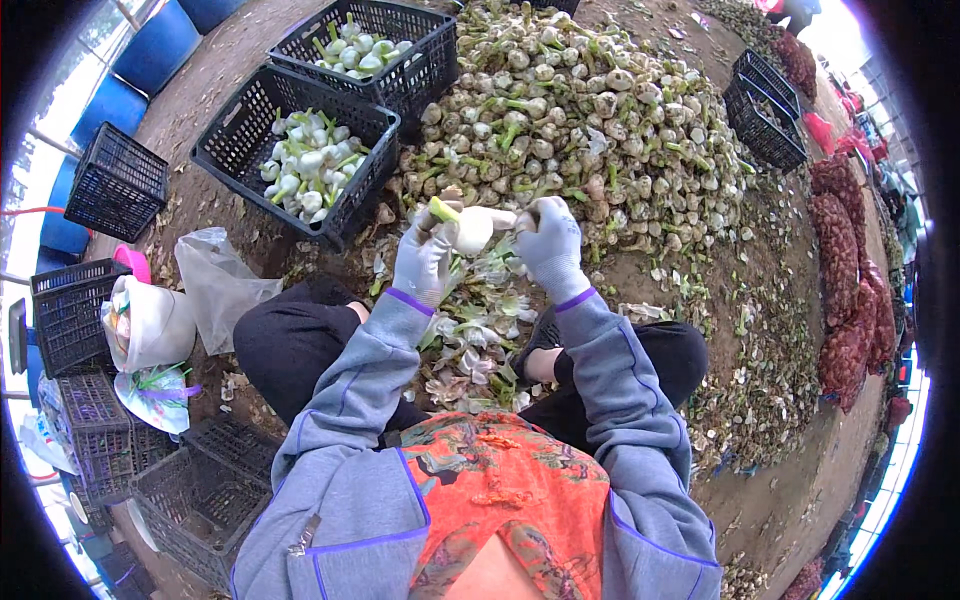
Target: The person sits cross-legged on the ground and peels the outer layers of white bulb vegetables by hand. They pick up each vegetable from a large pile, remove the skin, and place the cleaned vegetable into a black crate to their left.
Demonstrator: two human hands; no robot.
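Note:
My left hand (424,261), in a white knit glove with grey fingertips, holds a white garlic bulb (474,231) whose cut green stem points up and left. At the bulb's right side, my gloved right hand (553,244) has its fingers curled in. It pinches a pale strip, apparently garlic skin (503,219), that reaches to the bulb; the fingertips are partly hidden. Below both hands, peeled skins and leaf scraps (480,330) cover the ground between my legs. A large heap of unpeeled garlic bulbs (600,120) rises just beyond.
Two black plastic crates, a near one (379,161) and a far one (442,52), contain cleaned bulbs. A clear plastic bag (221,281), a white bucket (161,322) and stacked crates (75,300) stand left. Filled red mesh sacks (840,262) line the right.

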